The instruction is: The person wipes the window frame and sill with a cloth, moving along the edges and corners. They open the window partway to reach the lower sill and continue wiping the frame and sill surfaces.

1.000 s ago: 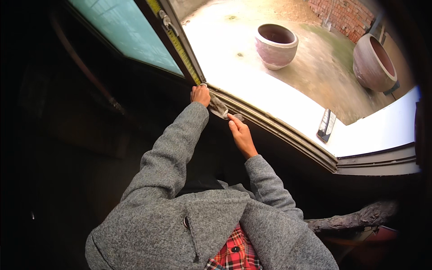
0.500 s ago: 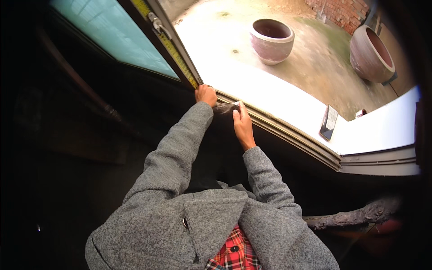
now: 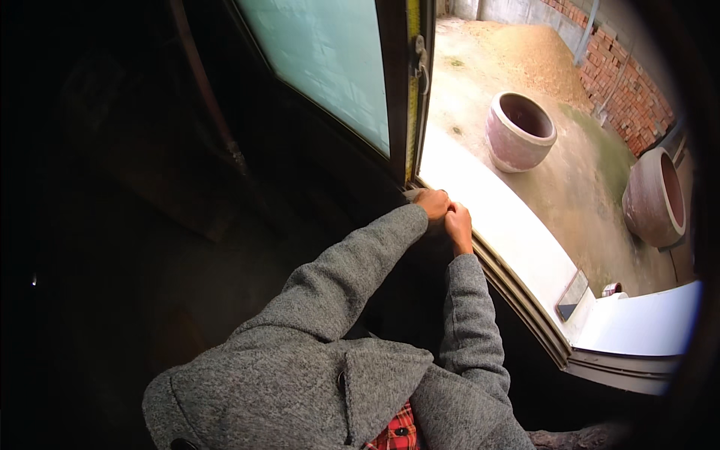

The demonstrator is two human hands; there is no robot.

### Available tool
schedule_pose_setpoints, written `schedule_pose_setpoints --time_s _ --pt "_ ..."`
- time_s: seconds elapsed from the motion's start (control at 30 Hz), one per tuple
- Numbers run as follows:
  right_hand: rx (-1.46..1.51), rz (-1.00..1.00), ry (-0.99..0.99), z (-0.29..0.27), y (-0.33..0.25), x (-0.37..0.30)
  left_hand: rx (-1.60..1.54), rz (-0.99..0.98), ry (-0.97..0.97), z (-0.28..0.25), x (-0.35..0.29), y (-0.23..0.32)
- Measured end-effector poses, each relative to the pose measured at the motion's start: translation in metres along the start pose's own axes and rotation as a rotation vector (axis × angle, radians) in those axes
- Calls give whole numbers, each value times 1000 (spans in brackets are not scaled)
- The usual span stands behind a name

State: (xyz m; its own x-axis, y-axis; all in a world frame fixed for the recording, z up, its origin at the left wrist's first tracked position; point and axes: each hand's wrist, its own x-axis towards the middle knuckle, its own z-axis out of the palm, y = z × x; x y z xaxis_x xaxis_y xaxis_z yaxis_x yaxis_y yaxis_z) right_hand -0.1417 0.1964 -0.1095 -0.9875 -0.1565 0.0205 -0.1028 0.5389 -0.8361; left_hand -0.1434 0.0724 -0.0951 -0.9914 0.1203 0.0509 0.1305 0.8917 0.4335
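My left hand (image 3: 432,204) is closed at the lower corner of the window opening, by the foot of the sash frame (image 3: 400,97). A small pale bit (image 3: 410,194) shows beside its knuckles; whether the hand holds it cannot be made out. My right hand (image 3: 459,225) is curled shut right against the left, at the inner edge of the window track (image 3: 517,298). What lies inside the fingers of both hands is hidden. A yellow marked strip (image 3: 412,90) runs up the sash frame, next to a metal window handle (image 3: 421,64).
A phone (image 3: 573,295) lies on the bright white sill (image 3: 517,217). Outside stand two large clay pots, one upright (image 3: 517,146) and one tilted (image 3: 649,202), with a sand heap (image 3: 525,56) and stacked bricks (image 3: 622,90) behind. Frosted glass (image 3: 322,64) fills the sash.
My view has swung left, so the window shifts right and down. My hands have come together; the right has closed beside the left. The thin dark thing between them no longer shows.
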Motion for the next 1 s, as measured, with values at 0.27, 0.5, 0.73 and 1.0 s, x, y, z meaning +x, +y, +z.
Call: schedule_pose_setpoints --time_s 0.27,0.5,0.73,1.0 --pt "783 198 -421 -17 -11 -17 -703 -280 259 -32 -63 -16" --pt "635 -37 -692 24 -76 -85 -1693 -734 217 -105 -226 -125" --pt "637 -107 -733 45 -97 -88 -1595 -1316 664 -120 -312 -207" --pt "387 -380 -546 42 -95 -117 -1595 -1094 731 -136 -313 -206"
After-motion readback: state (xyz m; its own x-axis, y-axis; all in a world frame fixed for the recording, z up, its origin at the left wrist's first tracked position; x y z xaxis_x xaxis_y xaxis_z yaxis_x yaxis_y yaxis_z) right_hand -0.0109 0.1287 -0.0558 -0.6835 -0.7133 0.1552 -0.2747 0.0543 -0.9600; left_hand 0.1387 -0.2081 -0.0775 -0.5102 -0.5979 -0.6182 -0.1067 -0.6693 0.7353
